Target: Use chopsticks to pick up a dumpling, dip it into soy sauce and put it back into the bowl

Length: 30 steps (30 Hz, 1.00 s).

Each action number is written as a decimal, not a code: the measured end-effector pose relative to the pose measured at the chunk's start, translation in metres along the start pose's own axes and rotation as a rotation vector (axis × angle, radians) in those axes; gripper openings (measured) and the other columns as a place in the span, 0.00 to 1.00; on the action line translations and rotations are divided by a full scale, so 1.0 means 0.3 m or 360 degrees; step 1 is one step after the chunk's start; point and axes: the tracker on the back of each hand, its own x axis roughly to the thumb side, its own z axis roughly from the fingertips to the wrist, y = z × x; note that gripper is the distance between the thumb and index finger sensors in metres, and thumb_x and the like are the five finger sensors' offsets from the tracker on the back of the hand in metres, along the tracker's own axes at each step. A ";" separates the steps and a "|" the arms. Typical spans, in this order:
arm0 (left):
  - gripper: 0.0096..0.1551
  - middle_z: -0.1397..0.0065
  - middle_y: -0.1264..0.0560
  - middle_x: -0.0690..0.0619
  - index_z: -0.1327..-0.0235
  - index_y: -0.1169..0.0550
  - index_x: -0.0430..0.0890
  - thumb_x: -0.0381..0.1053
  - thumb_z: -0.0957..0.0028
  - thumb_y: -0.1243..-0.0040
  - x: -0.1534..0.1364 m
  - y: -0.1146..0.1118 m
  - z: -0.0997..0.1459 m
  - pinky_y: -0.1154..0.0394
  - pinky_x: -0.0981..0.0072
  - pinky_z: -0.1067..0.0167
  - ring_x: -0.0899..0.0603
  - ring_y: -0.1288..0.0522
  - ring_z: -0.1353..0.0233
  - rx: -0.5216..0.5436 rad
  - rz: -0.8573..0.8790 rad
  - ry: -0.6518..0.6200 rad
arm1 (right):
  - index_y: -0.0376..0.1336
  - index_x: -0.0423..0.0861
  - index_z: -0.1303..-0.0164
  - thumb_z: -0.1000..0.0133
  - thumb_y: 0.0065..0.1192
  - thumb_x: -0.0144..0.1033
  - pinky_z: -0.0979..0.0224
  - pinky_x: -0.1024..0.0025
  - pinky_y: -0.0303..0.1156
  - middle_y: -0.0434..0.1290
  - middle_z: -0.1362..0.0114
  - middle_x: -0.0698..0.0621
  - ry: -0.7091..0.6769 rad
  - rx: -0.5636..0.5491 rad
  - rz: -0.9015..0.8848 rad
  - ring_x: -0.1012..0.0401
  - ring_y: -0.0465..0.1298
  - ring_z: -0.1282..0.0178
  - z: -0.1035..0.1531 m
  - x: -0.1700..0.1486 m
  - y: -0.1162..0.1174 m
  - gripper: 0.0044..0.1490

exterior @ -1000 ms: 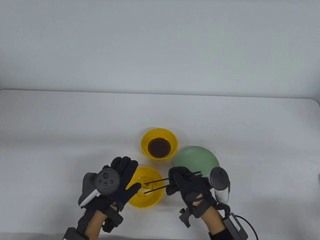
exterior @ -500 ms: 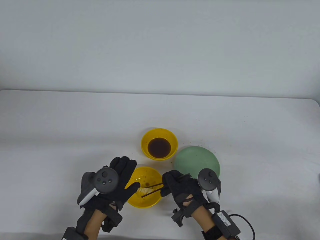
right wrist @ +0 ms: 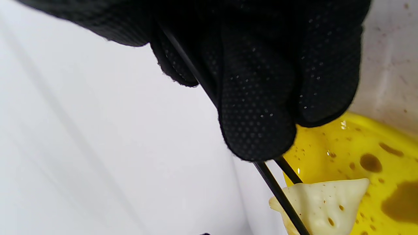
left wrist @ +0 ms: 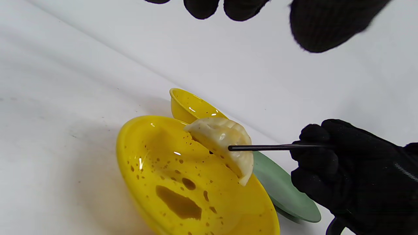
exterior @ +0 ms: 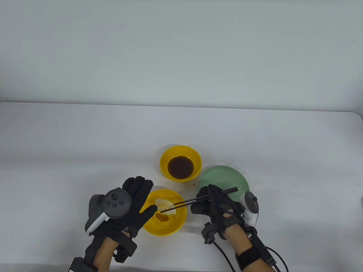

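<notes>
So we're looking at the table (exterior: 85, 136) first, and everything is clustering near our hands: the green plate (exterior: 227, 177) is sitting just behind the right hand (exterior: 218, 204), the soy sauce bowl (exterior: 180, 163) is lying ahead of the chopstick tips and a bit back toward the hand, and the spattered yellow bowl (exterior: 166, 223) is sitting right under those tips. That's the relation the dip is hinging on, we reckon: the sauce is waiting just beyond the bowl rim, so we're probably needing only a short carry away from us. The right hand is the one doing the work, fingers curling tight around the chopsticks (exterior: 195, 200), which are pointing leftward from the knuckles. The left hand (exterior: 133, 204) is staying flat and relaxed, fingers straight, resting at the bowl's far side from the right hand and gripping nothing. Smallest bit: the dumpling (left wrist: 225, 143) is hanging pinched at the stick tips, lifted clear of the bowl floor, its long axis slanting across the sticks and drooping at one end.
</notes>
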 end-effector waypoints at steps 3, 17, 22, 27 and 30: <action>0.50 0.10 0.57 0.57 0.17 0.52 0.65 0.73 0.50 0.48 -0.004 0.001 -0.001 0.60 0.29 0.21 0.37 0.60 0.10 -0.0005 0.0015 0.0004 | 0.72 0.40 0.51 0.43 0.59 0.46 0.51 0.48 0.86 0.77 0.47 0.34 -0.0013 -0.0016 -0.0121 0.51 0.90 0.61 0.000 0.020 -0.004 0.24; 0.50 0.10 0.57 0.57 0.17 0.52 0.65 0.73 0.50 0.48 -0.011 0.001 -0.005 0.60 0.29 0.20 0.37 0.61 0.10 -0.0025 0.0034 0.0030 | 0.70 0.42 0.50 0.43 0.58 0.47 0.48 0.49 0.85 0.76 0.45 0.36 -0.0390 -0.0532 0.0445 0.52 0.90 0.58 -0.196 0.183 -0.034 0.23; 0.50 0.10 0.57 0.57 0.17 0.52 0.65 0.72 0.50 0.48 -0.010 -0.001 -0.006 0.60 0.29 0.21 0.37 0.61 0.10 -0.0027 0.0026 0.0033 | 0.70 0.43 0.49 0.43 0.58 0.47 0.47 0.49 0.84 0.75 0.44 0.36 -0.0461 -0.0536 0.0700 0.52 0.89 0.57 -0.243 0.167 0.009 0.23; 0.50 0.10 0.57 0.57 0.17 0.52 0.64 0.73 0.50 0.48 -0.011 -0.002 -0.007 0.60 0.29 0.21 0.37 0.61 0.10 -0.0034 0.0027 0.0035 | 0.70 0.43 0.49 0.43 0.58 0.47 0.47 0.49 0.84 0.75 0.44 0.37 -0.0484 -0.0501 0.0786 0.52 0.89 0.57 -0.249 0.161 0.026 0.23; 0.50 0.10 0.56 0.57 0.17 0.52 0.64 0.73 0.50 0.48 -0.011 -0.003 -0.007 0.60 0.29 0.21 0.37 0.61 0.10 -0.0035 0.0022 0.0033 | 0.70 0.43 0.49 0.43 0.58 0.47 0.47 0.49 0.84 0.75 0.44 0.36 -0.0491 -0.0508 0.0650 0.52 0.89 0.57 -0.244 0.165 0.014 0.23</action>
